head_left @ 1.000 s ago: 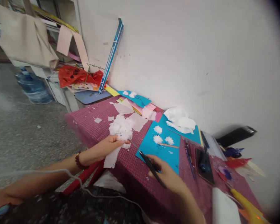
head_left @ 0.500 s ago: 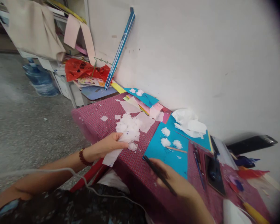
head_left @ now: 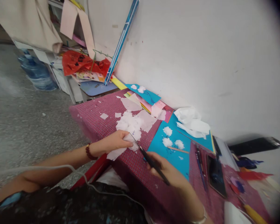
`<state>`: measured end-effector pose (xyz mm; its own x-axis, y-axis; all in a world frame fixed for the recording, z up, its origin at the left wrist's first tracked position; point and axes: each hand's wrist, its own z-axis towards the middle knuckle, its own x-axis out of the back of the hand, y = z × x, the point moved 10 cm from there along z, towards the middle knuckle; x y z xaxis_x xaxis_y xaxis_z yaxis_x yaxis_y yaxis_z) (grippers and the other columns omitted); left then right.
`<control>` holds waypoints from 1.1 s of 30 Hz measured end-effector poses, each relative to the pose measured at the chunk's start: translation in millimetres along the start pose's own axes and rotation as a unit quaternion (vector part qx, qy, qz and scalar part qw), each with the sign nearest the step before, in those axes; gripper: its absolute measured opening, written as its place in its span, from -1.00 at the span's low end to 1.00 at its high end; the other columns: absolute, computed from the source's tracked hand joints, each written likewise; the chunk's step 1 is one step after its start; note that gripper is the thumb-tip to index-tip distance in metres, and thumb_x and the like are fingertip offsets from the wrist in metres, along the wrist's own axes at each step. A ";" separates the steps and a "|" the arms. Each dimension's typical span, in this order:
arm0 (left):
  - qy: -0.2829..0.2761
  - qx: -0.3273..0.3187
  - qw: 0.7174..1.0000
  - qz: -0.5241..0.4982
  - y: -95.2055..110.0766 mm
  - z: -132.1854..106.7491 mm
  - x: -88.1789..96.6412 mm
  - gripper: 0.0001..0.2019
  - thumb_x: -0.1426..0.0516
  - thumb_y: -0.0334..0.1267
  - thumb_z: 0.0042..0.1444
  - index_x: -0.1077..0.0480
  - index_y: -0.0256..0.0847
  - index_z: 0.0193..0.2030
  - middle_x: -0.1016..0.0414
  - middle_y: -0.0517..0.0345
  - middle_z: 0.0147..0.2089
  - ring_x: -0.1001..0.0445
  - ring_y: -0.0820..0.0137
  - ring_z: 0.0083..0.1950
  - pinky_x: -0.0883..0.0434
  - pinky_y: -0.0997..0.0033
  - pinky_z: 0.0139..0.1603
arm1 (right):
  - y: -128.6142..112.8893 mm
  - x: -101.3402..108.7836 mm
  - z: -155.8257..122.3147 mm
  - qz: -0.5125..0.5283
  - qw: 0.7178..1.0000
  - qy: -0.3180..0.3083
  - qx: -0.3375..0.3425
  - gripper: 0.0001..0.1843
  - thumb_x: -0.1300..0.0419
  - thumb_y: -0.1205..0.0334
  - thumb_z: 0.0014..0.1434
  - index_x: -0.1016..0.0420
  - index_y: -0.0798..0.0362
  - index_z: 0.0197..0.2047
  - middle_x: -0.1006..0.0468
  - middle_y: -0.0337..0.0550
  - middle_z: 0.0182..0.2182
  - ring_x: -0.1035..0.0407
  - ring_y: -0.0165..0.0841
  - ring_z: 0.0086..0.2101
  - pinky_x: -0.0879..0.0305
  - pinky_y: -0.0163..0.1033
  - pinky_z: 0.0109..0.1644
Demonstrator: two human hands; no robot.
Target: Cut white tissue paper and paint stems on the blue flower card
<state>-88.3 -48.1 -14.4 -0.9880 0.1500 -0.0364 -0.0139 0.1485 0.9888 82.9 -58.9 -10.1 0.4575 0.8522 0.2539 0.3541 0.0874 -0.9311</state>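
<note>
My left hand [head_left: 115,140] pinches a strip of thin white paper [head_left: 116,153] at the table's near edge. In my right hand [head_left: 164,168] is a slim black tool with a thin metal tip [head_left: 151,162]; its exact kind is unclear. The tip points up and left, close to my left fingertips and the paper; whether it touches is not clear. Just beyond my left hand lies a pile of white paper bits [head_left: 129,121]. To the right, a blue sheet [head_left: 158,146] bears three white paper clusters [head_left: 167,142] and a thin wooden stick [head_left: 178,150].
A checked red cloth [head_left: 93,115] covers the table against the wall. Crumpled white paper [head_left: 191,119] sits at the back. Brushes [head_left: 200,168] and a phone-like dark slab [head_left: 216,175] lie right. A blue water bottle [head_left: 37,73] stands on the floor.
My right hand has brought the black tool up and left, its tip now by my left fingers. My left hand still pinches the paper, slightly higher and further right. The view has shifted a little.
</note>
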 end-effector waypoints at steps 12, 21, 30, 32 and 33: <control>-0.049 0.099 0.980 -0.165 -20.4 -15.7 2.1 -0.73 -0.39 -0.21 -0.13 -0.53 -0.30 -0.30 -0.57 0.10 -0.36 -0.49 0.45 -0.37 -0.40 0.51 -0.30 | 30.4 17.5 -3.2 0.081 0.991 0.094 -0.055 -0.19 -0.29 -0.33 0.07 -0.37 0.10 0.18 -0.29 -0.35 -0.47 -0.10 -0.53 -0.60 -0.07 -0.34 -0.56; 0.050 -0.027 0.967 -0.248 -1.2 -7.8 25.7 -0.70 -0.35 -0.35 -0.23 -0.63 -0.25 -0.24 -0.68 0.01 -0.17 -0.60 0.35 -0.22 -0.50 0.41 -0.12 | -10.5 12.8 -13.5 0.067 0.994 0.025 0.081 -0.26 -0.15 -0.41 0.16 -0.30 0.02 0.14 -0.35 -0.15 -0.23 -0.23 -0.34 -0.27 -0.24 -0.18 -0.13; 0.023 -0.086 0.980 -0.178 14.9 2.6 13.7 -0.70 -0.30 -0.37 -0.21 -0.64 -0.28 -0.23 -0.68 0.03 -0.26 -0.58 0.37 -0.30 -0.48 0.43 -0.17 | -8.7 -0.4 -16.1 0.055 0.993 -0.041 0.098 -0.32 -0.12 -0.41 0.18 -0.35 0.09 -0.06 -0.33 -0.16 -0.30 -0.20 -0.39 -0.35 -0.21 -0.22 -0.28; 0.002 -0.083 0.980 -0.179 13.2 2.6 5.9 -0.70 -0.29 -0.35 -0.18 -0.64 -0.30 -0.22 -0.66 0.03 -0.32 -0.57 0.36 -0.33 -0.48 0.41 -0.19 | -9.5 -1.2 -15.3 0.059 0.993 -0.043 0.094 -0.32 -0.12 -0.42 0.17 -0.35 0.10 -0.10 -0.33 -0.17 -0.32 -0.20 -0.39 -0.36 -0.22 -0.23 -0.28; -0.006 -0.079 0.980 -0.182 11.9 2.6 2.5 -0.69 -0.29 -0.34 -0.18 -0.64 -0.30 -0.21 -0.66 0.02 -0.33 -0.57 0.35 -0.33 -0.48 0.40 -0.20 | -10.0 -1.5 -14.6 0.064 0.993 -0.043 0.091 -0.32 -0.13 -0.43 0.16 -0.36 0.10 -0.12 -0.34 -0.17 -0.33 -0.21 -0.40 -0.36 -0.22 -0.23 -0.28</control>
<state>-90.5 -43.4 -3.1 -0.9113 0.1271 -0.3916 -0.3895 0.0422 0.9201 90.6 -68.6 2.7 0.4148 0.9026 0.1150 0.1403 0.0615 -0.9882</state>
